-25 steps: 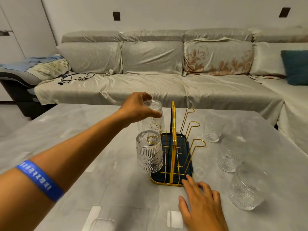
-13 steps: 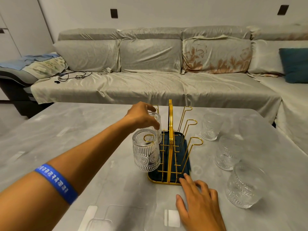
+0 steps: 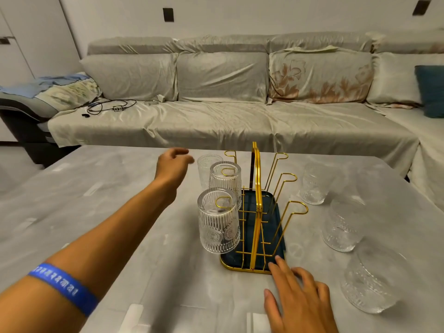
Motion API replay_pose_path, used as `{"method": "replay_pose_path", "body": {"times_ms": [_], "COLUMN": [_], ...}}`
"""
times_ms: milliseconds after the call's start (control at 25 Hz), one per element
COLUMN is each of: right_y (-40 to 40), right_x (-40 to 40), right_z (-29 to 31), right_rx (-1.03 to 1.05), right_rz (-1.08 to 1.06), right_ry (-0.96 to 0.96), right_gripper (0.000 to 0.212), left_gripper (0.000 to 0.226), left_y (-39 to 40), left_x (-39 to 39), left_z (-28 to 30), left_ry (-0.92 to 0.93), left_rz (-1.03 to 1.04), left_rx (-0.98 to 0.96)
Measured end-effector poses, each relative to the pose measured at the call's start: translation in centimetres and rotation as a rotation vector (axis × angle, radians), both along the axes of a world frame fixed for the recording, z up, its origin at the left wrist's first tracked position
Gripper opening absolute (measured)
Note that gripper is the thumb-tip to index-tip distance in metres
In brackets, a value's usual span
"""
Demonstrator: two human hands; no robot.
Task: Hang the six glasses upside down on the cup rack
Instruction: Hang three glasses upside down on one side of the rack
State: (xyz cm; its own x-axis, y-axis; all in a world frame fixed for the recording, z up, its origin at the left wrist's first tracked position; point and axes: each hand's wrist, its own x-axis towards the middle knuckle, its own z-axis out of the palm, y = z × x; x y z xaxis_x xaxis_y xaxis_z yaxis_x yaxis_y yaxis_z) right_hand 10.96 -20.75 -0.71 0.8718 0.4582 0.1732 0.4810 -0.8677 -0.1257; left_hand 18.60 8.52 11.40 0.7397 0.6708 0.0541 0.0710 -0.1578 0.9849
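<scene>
The gold wire cup rack (image 3: 257, 188) with a dark blue tray stands mid-table. Two ribbed glasses hang upside down on its left pegs: a near glass (image 3: 218, 224) and a middle glass (image 3: 225, 181). Another glass (image 3: 204, 168) stands on the table just behind and left of them; the far left peg is bare. Three more glasses stand right of the rack: far (image 3: 312, 183), middle (image 3: 343, 227), near (image 3: 372, 280). My left hand (image 3: 173, 164) hovers open left of the back glass, holding nothing. My right hand (image 3: 295, 296) lies flat, fingertips touching the tray's near corner.
The grey marbled table (image 3: 120, 200) carries everything. The three right pegs of the rack stand bare. Behind the table runs a long cloth-covered sofa (image 3: 216, 126) with cables on its left seat and a teal cushion at the right.
My left hand lowered a glass onto the middle left peg, let go and pulled back to the left. My right hand stayed at the tray's corner.
</scene>
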Motion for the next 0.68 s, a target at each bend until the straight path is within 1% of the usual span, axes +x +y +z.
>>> {"method": "replay_pose_path", "body": {"times_ms": [40,80,160,200,240,320,400,440,520,600,680], "right_y": [0.0,0.0,0.0,0.0,0.0,-0.1,-0.1,-0.1,-0.5,-0.3,-0.2], "right_x": [-0.1,0.0,0.3,0.6,0.9,1.3,1.6,2.0,2.7,2.7,2.3], "right_z": [-0.1,-0.2,-1.1,-1.5,-1.7,-2.1,-2.2,-2.4,-2.7,-2.3,-2.3], "right_rx": [0.027,0.044,0.061,0.065,0.068,0.036,0.045,0.055,0.064,0.076,0.051], "right_rz": [0.009,0.008,0.005,0.007,0.01,0.025,0.051,0.069,0.131,0.184,0.142], "right_ry": [-0.044,-0.052,-0.096,-0.136,-0.16,-0.169,-0.221,-0.257,-0.31,-0.324,-0.306], "right_gripper": [0.042,0.044,0.072,0.078,0.079,0.079,0.079,0.079,0.077,0.073,0.079], "left_gripper": [0.043,0.051,0.068,0.072,0.074,0.067,0.048,0.041,0.039,0.038,0.05], "left_y": [0.6,0.8,0.4,0.1,0.0,0.1,0.4,0.6,0.5,0.8,1.7], "left_x": [0.5,1.1,2.7,3.5,4.5,6.6,7.9,8.4,8.6,7.7,6.3], "left_z": [-1.7,-3.5,-6.6,-7.8,-8.7,-9.9,-10.4,-10.3,-10.0,-8.8,-6.7], "left_ry": [0.07,0.141,0.216,0.223,0.215,0.202,0.235,0.245,0.211,0.2,0.195], "left_rz": [0.028,0.009,-0.112,-0.165,-0.187,-0.148,-0.065,-0.039,-0.047,-0.057,-0.049], "left_rx": [-0.008,0.002,0.019,0.028,0.042,0.077,0.119,0.107,0.077,0.159,0.186]}}
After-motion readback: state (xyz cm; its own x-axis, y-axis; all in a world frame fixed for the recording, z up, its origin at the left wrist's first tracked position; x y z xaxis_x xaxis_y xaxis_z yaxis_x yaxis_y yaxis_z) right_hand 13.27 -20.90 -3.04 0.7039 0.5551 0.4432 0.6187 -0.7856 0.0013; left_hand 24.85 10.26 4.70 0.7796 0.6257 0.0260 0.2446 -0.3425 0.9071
